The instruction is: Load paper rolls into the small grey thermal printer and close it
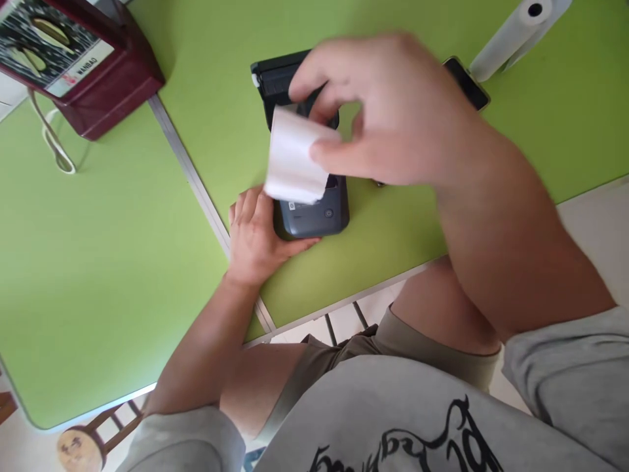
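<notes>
My right hand pinches a white paper roll between thumb and fingers, with slight motion blur. The roll is above a small dark grey printer and hides much of its inside. The printer's black lid stands open at the back, partly behind my right hand. On the printer's front is a round power button. My left hand is against the printer's left side, its thumb stretched along the front edge and its fingers along the side, holding it on the green table.
A dark red box-shaped appliance with a pale cord stands at the back left. At the back right lie a phone and a large white roll. A metal strip crosses the table. A wooden stool is below left.
</notes>
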`<state>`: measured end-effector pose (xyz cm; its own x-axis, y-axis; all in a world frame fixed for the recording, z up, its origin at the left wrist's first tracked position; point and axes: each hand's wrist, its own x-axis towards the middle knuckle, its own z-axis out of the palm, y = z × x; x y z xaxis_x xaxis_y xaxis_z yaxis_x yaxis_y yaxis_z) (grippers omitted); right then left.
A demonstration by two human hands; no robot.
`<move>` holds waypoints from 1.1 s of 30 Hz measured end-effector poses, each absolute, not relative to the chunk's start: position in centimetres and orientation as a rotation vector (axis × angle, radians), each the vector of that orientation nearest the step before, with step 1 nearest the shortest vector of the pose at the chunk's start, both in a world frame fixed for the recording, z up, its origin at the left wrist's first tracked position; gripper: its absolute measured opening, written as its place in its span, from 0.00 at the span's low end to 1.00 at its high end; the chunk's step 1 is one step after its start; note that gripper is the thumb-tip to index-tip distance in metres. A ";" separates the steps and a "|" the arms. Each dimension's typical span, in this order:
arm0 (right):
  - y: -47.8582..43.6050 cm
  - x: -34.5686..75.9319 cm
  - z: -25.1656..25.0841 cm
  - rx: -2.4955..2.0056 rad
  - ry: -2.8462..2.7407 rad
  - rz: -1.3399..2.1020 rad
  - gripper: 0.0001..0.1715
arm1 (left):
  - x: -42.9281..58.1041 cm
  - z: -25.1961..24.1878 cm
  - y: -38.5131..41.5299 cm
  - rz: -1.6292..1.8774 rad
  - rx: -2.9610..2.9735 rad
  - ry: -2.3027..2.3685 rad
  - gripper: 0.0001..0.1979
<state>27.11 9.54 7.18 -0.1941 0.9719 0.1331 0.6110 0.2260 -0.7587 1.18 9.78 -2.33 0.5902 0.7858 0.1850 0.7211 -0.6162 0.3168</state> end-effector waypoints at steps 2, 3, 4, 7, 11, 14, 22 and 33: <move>8.3 28.3 6.9 -1.256 -1.621 0.929 0.20 | 1.2 -2.4 9.8 0.463 2.625 1.265 0.53; 7.5 28.9 6.6 -1.225 -1.473 0.999 0.18 | 1.3 -2.4 9.8 0.463 2.624 1.270 0.53; 6.6 29.4 6.4 -1.210 -1.347 1.041 0.18 | 1.3 -2.4 9.8 0.460 2.619 1.273 0.53; 3.8 30.5 5.6 -1.375 -1.251 1.012 0.19 | 1.4 -2.3 9.7 0.442 2.596 1.255 0.55; 1.3 30.5 4.6 -1.528 -1.570 0.751 0.13 | 1.4 -1.6 9.6 0.413 2.604 1.166 0.55; 0.8 30.5 3.5 -1.521 -1.698 0.622 0.13 | 1.4 -1.0 9.5 0.393 2.638 1.110 0.48; 1.7 32.1 2.4 -1.608 -1.818 0.532 0.12 | 1.9 -1.2 9.9 0.669 2.657 0.974 0.36; 1.2 32.5 0.7 -1.635 -1.943 0.446 0.29 | 0.9 -2.8 10.8 0.951 2.600 0.572 0.40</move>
<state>32.52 1.23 0.72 -0.1030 0.9743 0.2001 0.7897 0.2024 -0.5792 0.89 10.84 -2.81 0.6993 0.4672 0.5410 0.2592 -0.8711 0.4172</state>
